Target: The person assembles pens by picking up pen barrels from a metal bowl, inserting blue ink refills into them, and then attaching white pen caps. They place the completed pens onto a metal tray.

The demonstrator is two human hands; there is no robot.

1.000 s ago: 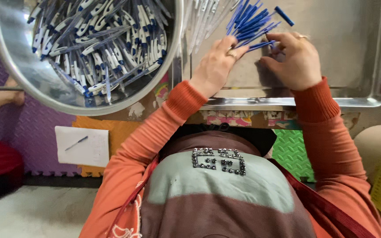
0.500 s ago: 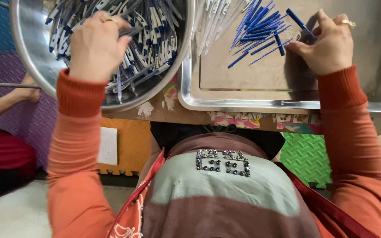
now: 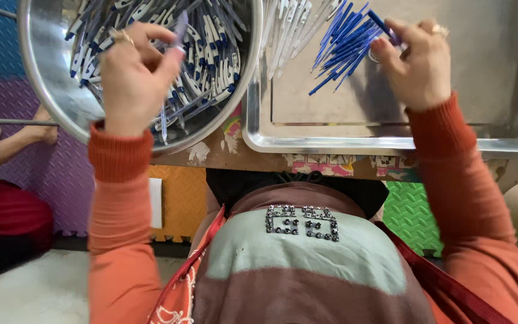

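Purple, orange, green foam floor mats, worn tabletop

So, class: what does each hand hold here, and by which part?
The left hand pinches a clear pen barrel near one end, over the round bowl. The right hand grips a blue refill by one end.

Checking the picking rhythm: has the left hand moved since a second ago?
Yes. The left hand went from the rectangular tray, beside the right hand, leftward over the round steel bowl, where its fingers pinch a pen barrel.

No packages, signs or screens show; 1 white rectangular sheet, possibly a label, sits on the orange floor mat.
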